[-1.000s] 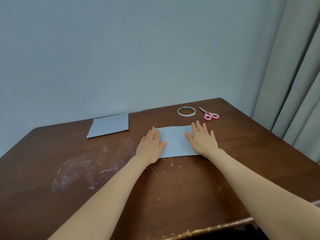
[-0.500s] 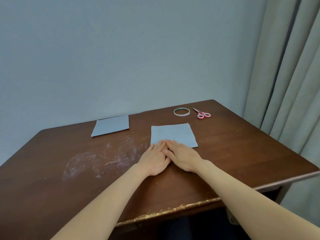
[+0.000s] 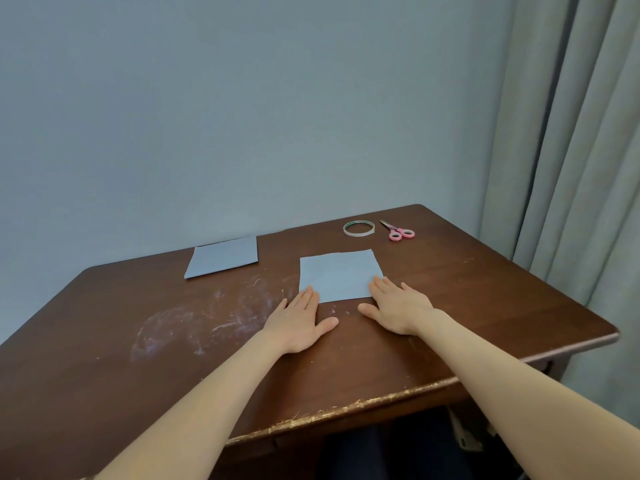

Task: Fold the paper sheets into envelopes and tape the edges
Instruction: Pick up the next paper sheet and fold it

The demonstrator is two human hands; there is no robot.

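Observation:
A folded pale blue paper sheet (image 3: 337,274) lies flat in the middle of the brown table (image 3: 485,299). My left hand (image 3: 299,322) rests palm down at its near left corner, fingertips touching the paper's edge. My right hand (image 3: 398,306) lies palm down at the near right corner, fingertips on the paper. Both hands are flat with nothing held. A second pale blue sheet (image 3: 223,256) lies at the back left of the table. A roll of tape (image 3: 358,228) and pink-handled scissors (image 3: 397,232) sit at the back right.
White scuff marks (image 3: 207,320) cover the table's left middle. The near table edge (image 3: 346,408) is chipped. A plain wall stands behind the table and grey curtains (image 3: 571,168) hang to the right.
My hands were together at the middle of the paper's near edge; they have slid apart to its two near corners. Before that they lay spread on the sheet.

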